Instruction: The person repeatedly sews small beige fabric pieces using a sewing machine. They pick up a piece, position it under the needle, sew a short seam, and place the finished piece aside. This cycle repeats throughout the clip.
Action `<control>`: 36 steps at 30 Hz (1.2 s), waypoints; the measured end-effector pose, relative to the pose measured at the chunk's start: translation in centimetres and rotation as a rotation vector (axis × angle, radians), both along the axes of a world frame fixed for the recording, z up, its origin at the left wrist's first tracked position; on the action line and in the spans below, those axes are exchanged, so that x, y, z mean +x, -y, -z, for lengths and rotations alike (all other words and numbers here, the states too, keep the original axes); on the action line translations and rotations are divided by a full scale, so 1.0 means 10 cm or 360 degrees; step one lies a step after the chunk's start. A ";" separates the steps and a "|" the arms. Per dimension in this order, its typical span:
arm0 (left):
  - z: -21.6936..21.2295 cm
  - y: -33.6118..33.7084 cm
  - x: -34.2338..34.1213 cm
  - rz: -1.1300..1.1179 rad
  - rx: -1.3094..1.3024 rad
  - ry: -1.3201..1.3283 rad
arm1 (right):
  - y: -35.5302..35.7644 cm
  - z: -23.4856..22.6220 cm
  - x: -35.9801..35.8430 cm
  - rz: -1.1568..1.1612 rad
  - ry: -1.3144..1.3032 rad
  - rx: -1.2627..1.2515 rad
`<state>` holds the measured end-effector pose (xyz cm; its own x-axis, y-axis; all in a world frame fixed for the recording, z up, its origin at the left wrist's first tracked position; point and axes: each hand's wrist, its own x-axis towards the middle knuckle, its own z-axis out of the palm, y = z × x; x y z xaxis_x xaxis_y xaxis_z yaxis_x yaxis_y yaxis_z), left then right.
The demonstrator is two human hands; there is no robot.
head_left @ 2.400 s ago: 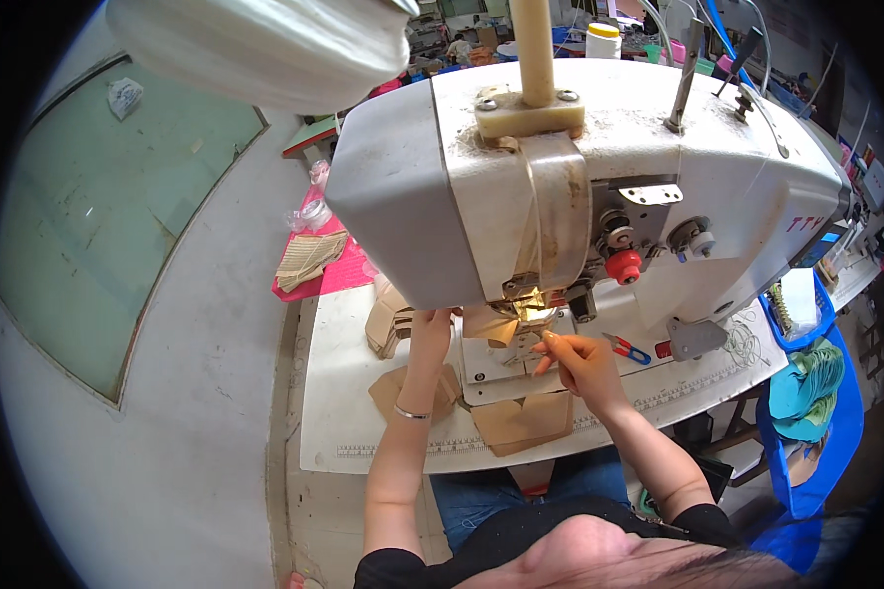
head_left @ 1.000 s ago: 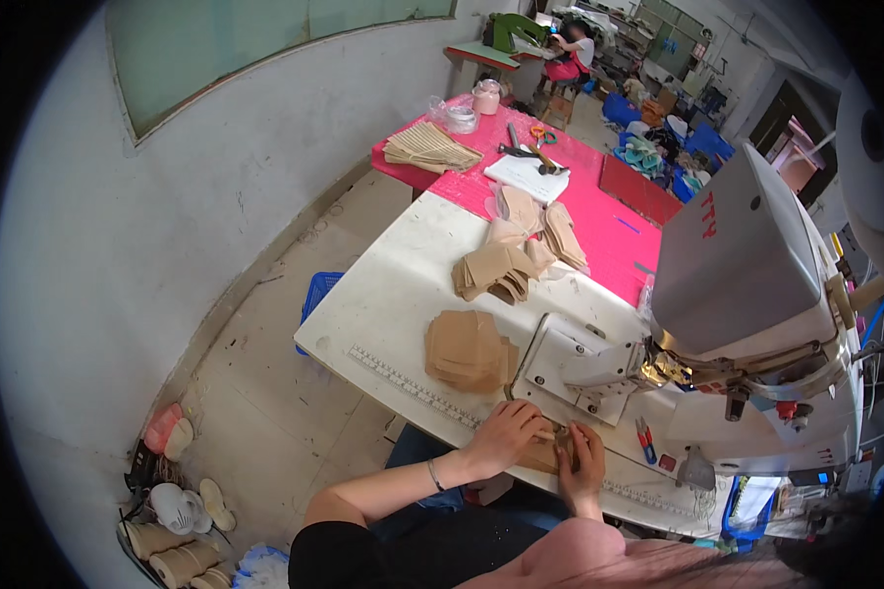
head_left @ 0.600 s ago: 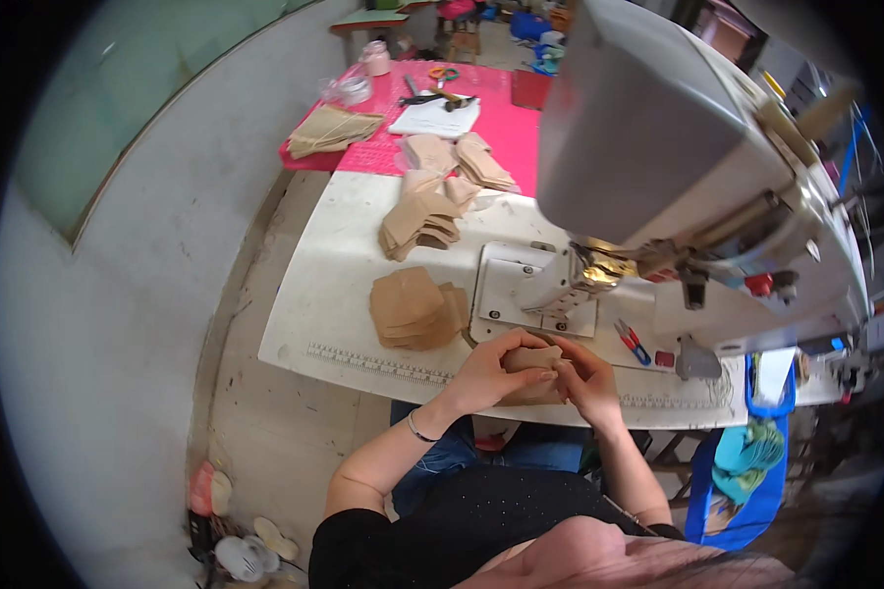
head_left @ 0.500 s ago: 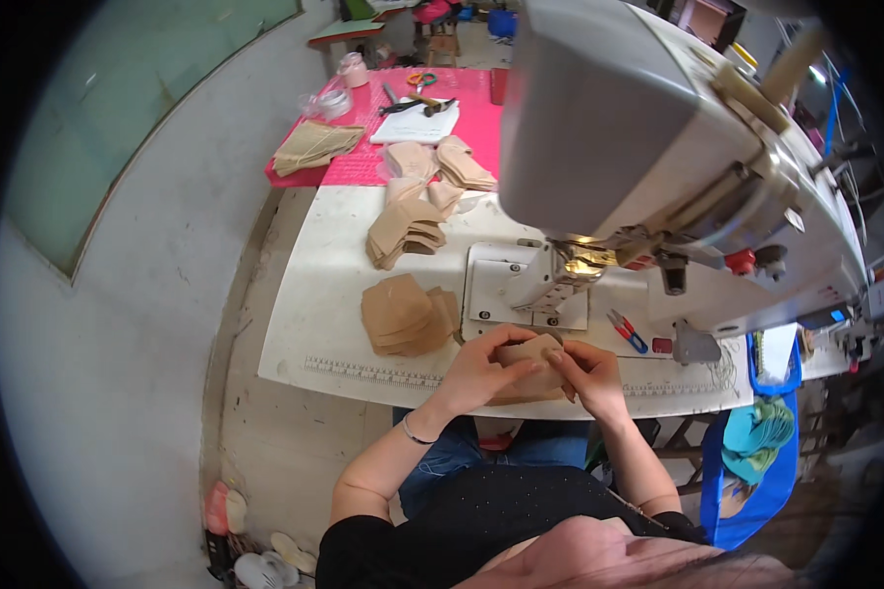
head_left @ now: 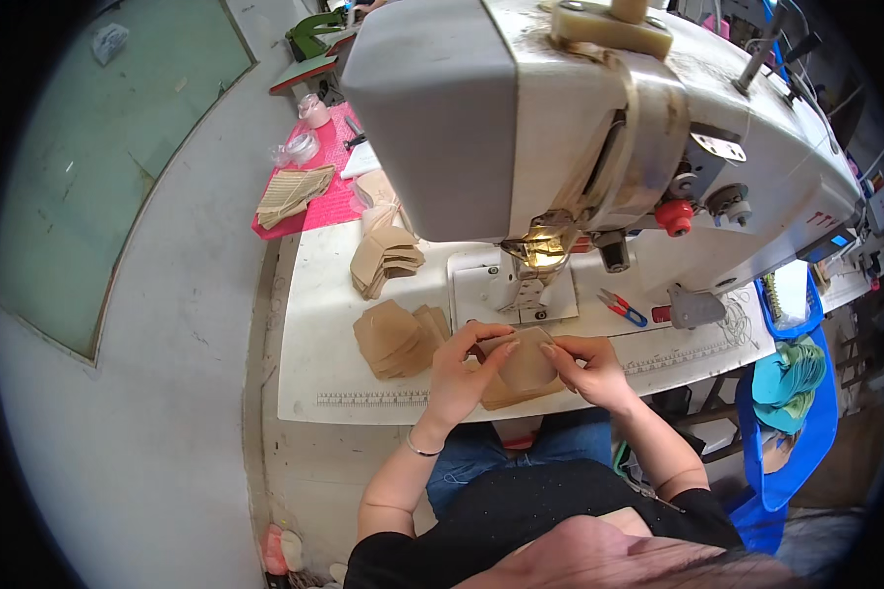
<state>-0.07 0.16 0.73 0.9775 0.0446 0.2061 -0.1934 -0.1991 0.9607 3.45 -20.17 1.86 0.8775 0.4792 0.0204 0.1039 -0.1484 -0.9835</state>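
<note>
Near the front edge of the white sewing table, I hold a beige flat piece (head_left: pixel 527 364), perhaps leather or fabric, by its upper side. My left hand (head_left: pixel 462 373) pinches its left corner between thumb and fingers. On the opposite corner, my right hand (head_left: pixel 593 371) is closed the same way. Tan pieces (head_left: pixel 521 397) lie under the held one, at the table edge. Just beyond my hands is the sewing machine (head_left: pixel 599 108), its needle area (head_left: pixel 540 247) lit. Left of my left hand rests a stack of tan pieces (head_left: pixel 388 339), with another stack (head_left: pixel 386 258) behind it.
Red-and-blue thread snips (head_left: pixel 623 308) lie right of the machine bed. A ruler strip (head_left: pixel 373 399) runs along the front edge. At right hangs a blue bin (head_left: pixel 817 432) with teal pieces (head_left: pixel 789 376). A pink cover (head_left: pixel 336 147) with a tied bundle (head_left: pixel 295 192) lies at far left.
My view has shifted, so the machine appears nearer and further left. The beige piece is now spread flatter between my hands, which have moved slightly apart.
</note>
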 end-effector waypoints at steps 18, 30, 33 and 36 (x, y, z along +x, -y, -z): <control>-0.20 0.02 0.73 0.0055 -0.0866 -0.0340 | -0.25 -0.12 0.49 0.0011 -0.0109 0.0239; -0.18 -0.19 1.02 0.0226 -0.0880 -0.0431 | -0.39 -0.14 0.58 0.0009 -0.0181 0.0386; -0.11 -0.23 1.08 0.0246 -0.0826 -0.0412 | -0.41 -0.17 0.56 0.0028 -0.0171 0.0413; -0.19 -0.22 1.08 0.0279 -0.0797 -0.0370 | -0.42 -0.17 0.55 0.0003 -0.0140 0.0447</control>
